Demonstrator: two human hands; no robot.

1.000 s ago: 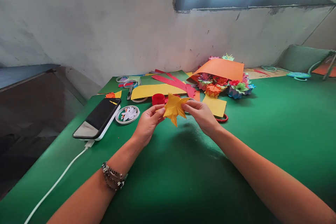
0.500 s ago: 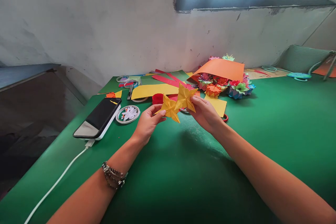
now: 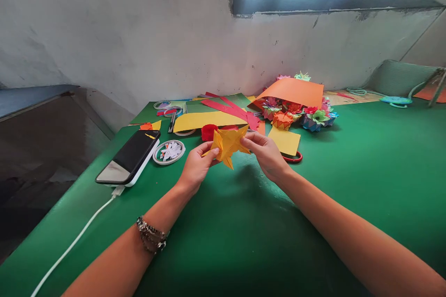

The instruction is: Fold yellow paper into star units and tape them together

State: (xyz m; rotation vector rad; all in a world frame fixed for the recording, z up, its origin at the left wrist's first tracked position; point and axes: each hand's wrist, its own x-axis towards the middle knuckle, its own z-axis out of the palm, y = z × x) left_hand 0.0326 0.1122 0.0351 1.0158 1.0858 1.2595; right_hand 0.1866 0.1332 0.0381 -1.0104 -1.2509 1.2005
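Note:
Over the green table (image 3: 365,171), both hands hold folded yellow paper pieces (image 3: 229,144) pressed together into one pointed, star-like cluster. My left hand (image 3: 195,167) pinches the left side of the cluster with thumb and fingers. My right hand (image 3: 266,154) pinches its right side. Each hand is closed on the paper, a little above the tabletop. A beaded bracelet (image 3: 151,235) sits on my left wrist.
A phone on a white charger (image 3: 128,157) with a white cable lies at the left. A tape ring (image 3: 169,151), scissors, and yellow, red, green and orange paper sheets (image 3: 294,91) lie behind my hands. Several paper flowers (image 3: 299,115) are piled at the back. A wall and window stand beyond.
Half a second ago the two yellow pieces were apart, the right one raised; now my hands have brought them together, overlapping, and lowered them slightly.

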